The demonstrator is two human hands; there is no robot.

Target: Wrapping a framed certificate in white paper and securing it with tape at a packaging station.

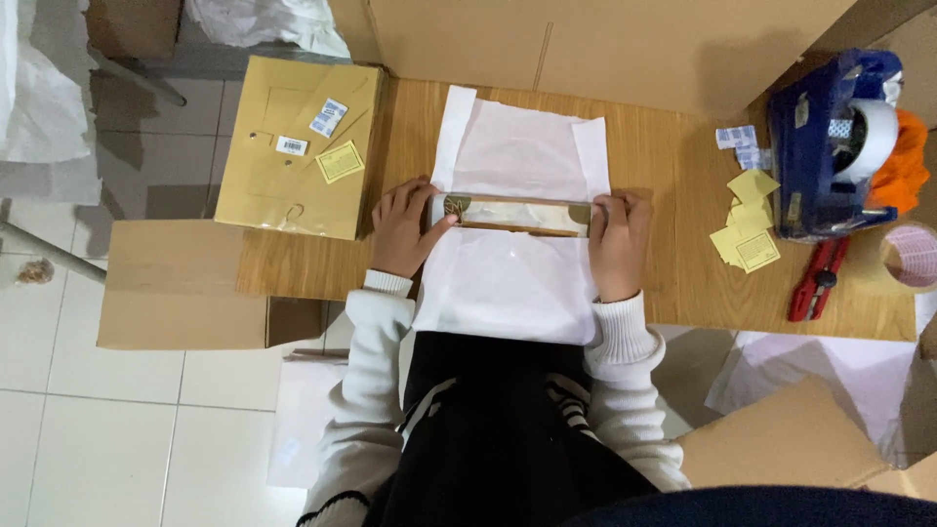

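Observation:
A long narrow box (514, 215) with a pale front and brown trim lies across a sheet of white tissue paper (508, 283) on the wooden table (664, 244). My left hand (402, 229) grips the box's left end, thumb on top. My right hand (618, 241) holds its right end. Both sleeves are white knit. The paper spreads beyond the box towards the far side and towards me, hanging slightly over the near edge.
A yellow-brown envelope box (293, 146) with labels sits at the left. At the right are a blue tape dispenser (830, 137), yellow square stickers (747, 229), barcode labels (737, 141), a red cutter (818, 281) and a tape roll (913, 256). Cardboard boxes surround the table.

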